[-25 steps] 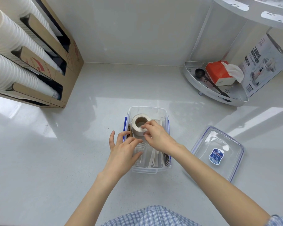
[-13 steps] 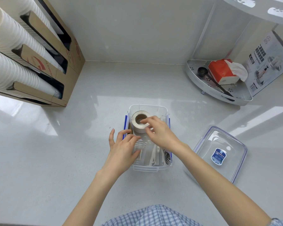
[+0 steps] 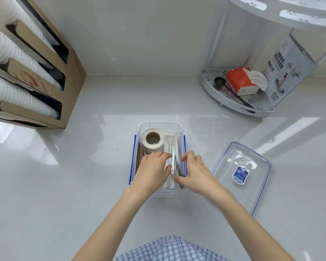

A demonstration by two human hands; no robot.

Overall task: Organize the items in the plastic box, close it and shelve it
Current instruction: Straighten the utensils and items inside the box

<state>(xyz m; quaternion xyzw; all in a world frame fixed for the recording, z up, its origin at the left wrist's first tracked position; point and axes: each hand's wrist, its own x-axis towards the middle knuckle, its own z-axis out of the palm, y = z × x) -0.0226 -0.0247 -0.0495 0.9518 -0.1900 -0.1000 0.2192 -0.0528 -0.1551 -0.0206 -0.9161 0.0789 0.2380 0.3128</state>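
We see both hands now off the tape roll (image 3: 152, 140), which stands upright in the plastic box (image 3: 159, 124). The left hand (image 3: 152, 171) and right hand (image 3: 195, 171), fingers curled, pinch wrapped cutlery (image 3: 172, 147) beside the roll; the lid (image 3: 241, 174) lies right of the box.

Glossy white surface (image 3: 64, 185) under bright glare, white wall (image 3: 139, 34) behind; cardboard cup dispenser (image 3: 45, 72) left, corner rack (image 3: 239, 108) right.
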